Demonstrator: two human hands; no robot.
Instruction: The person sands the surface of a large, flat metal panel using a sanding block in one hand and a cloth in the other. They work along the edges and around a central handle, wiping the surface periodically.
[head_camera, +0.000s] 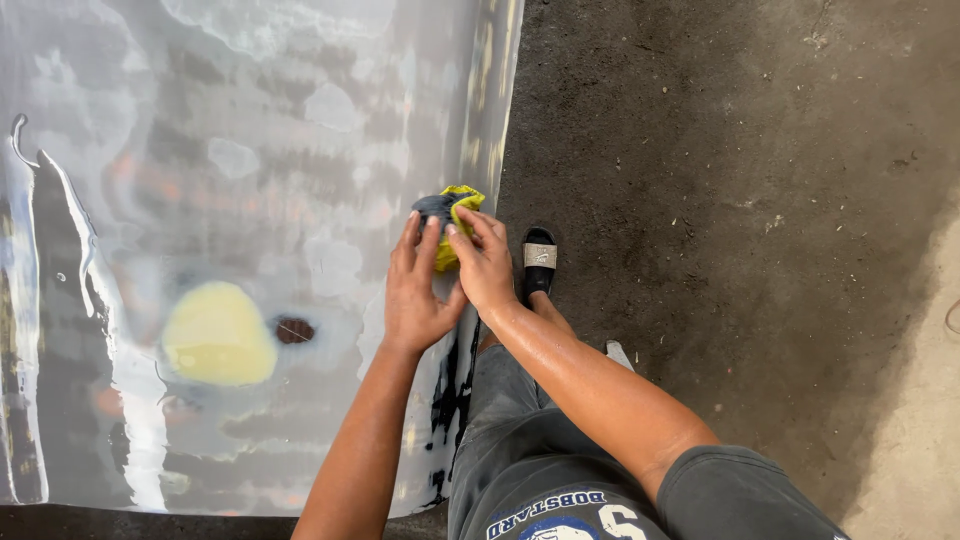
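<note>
Yellow cloth (455, 222), bunched and dark-stained, sits at the centre of the frame on the right edge of a glossy grey car panel (250, 150). The left hand (418, 290) and right hand (484, 262) both press it, fingers curled over it. A black sandal (539, 260) stands on the dark concrete floor (720, 180) just right.

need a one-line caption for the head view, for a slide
Left hand and right hand press a yellow cloth onto a glossy grey panel beside a dark concrete floor.
</note>
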